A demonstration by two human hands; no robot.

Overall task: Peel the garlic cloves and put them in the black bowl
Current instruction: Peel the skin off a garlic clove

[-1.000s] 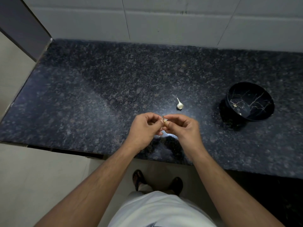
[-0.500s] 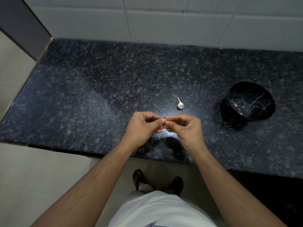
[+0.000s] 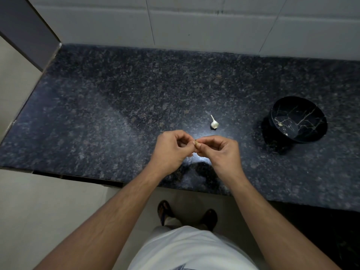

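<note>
Above the tabletop's [image 3: 97,114] near edge, the left hand [image 3: 171,151] and right hand [image 3: 222,152] meet fingertip to fingertip — each grip pinched on one small garlic clove [image 3: 196,142], mostly hidden between them. Just beyond, toward the middle, a garlic bulb [image 3: 214,124] lies alone. Further right, near the right edge, stands the black bowl [image 3: 311,137] — pale bits, seemingly garlic, lie inside.

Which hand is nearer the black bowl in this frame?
Right. The right hand is to the left of the black bowl and nearer the counter's front edge, with bare counter between them. The left hand lies farther left, beyond the right hand, fingertips meeting it.
</note>
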